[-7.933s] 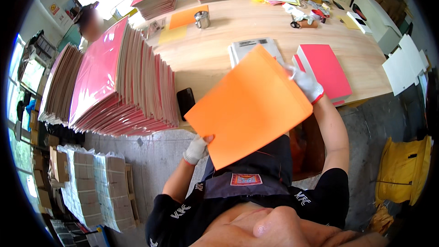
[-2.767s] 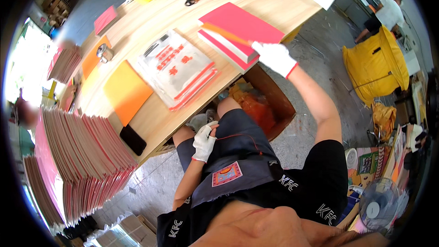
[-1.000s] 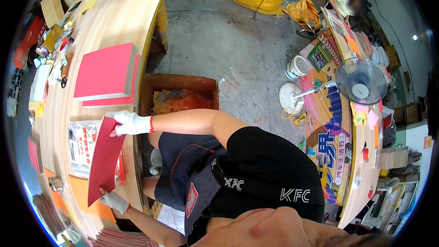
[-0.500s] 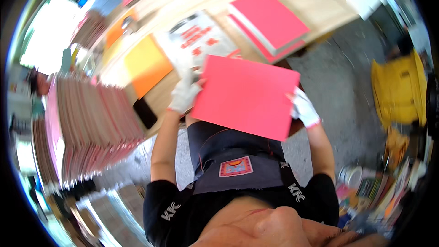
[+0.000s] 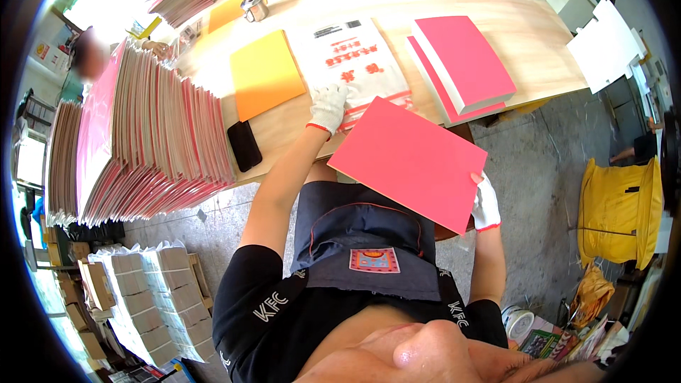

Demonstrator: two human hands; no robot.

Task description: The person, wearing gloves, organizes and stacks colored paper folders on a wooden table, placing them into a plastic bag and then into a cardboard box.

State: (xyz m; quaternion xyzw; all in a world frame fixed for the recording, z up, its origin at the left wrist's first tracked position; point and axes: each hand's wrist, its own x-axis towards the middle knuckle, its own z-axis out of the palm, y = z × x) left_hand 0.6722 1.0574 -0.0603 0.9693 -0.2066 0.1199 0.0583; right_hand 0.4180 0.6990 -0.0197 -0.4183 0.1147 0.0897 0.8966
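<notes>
In my right hand (image 5: 486, 202), gloved in white, is a flat pink rectangular sheet (image 5: 411, 163), gripped at its right edge. It tilts over my lap by the table's front edge; whether it is a single card or a thin booklet I cannot tell. My left hand (image 5: 328, 106), also gloved, rests with fingers extended on the lower left of a clear-white plastic bag with red print (image 5: 362, 57), apart from the sheet. Right of the bag lie thick pink-covered stacks (image 5: 464, 57). An orange-yellow folder-like sheet (image 5: 266, 74) lies to the left.
A tall pile of pink-covered booklets (image 5: 163, 135) rises at the left table edge, beside a black phone (image 5: 244, 146). A metal-lidded jar (image 5: 254, 8) stands farther back. Another person's hand (image 5: 154, 48) shows behind the pile. A yellow bin (image 5: 617, 213) stands on the floor at right.
My left hand has let go of the pink sheet and moved up onto the plastic bag. The sheet, now in my right hand alone, has swung lower on its right side.
</notes>
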